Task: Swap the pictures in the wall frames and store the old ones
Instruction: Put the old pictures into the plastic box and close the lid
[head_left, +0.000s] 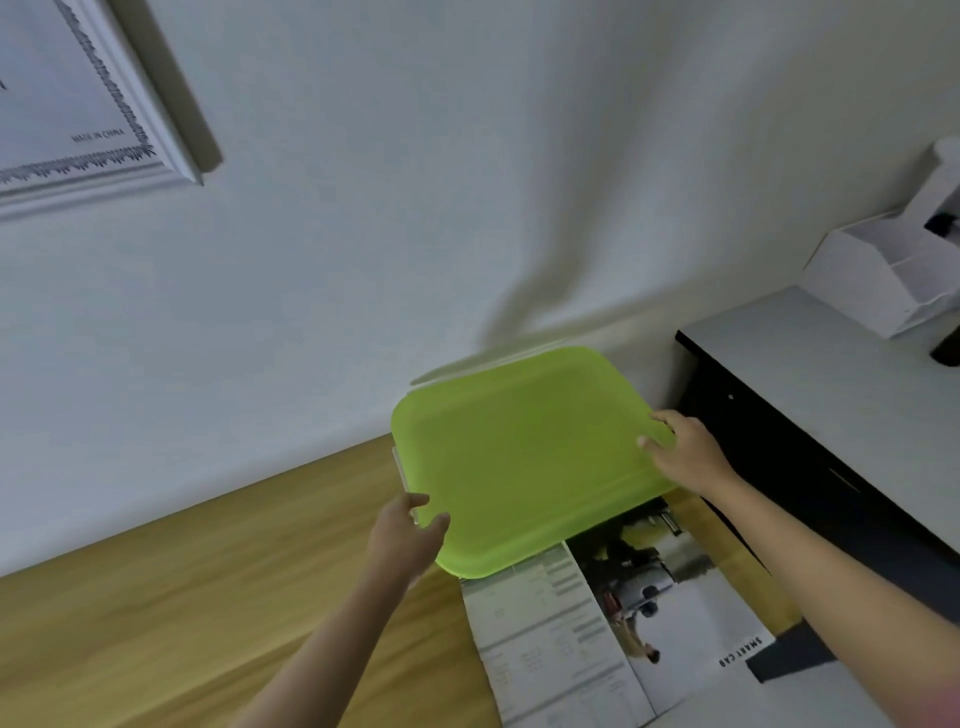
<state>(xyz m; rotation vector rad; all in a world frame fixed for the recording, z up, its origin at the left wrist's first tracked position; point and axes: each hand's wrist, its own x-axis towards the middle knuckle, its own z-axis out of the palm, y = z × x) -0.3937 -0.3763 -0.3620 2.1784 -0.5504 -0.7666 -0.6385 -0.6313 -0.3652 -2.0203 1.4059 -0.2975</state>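
Observation:
A lime-green plastic lid (524, 457) sits over a clear storage box on the wooden floor by the wall; only a sliver of the box's rim (399, 470) shows. My left hand (405, 535) grips the lid's near-left corner. My right hand (685, 452) holds its right edge. A printed picture with a car and the words "SMART CAR" (670, 597) lies on the floor, partly under the lid, beside a sheet of text (550, 634). A white wall frame (98, 150) with an ornate-bordered sheet hangs at the upper left.
A black cabinet with a grey top (831, 374) stands at the right against the wall, carrying a white organiser box (883, 270). Wooden floor (182, 597) stretches to the left. The white wall (467, 182) rises right behind the box.

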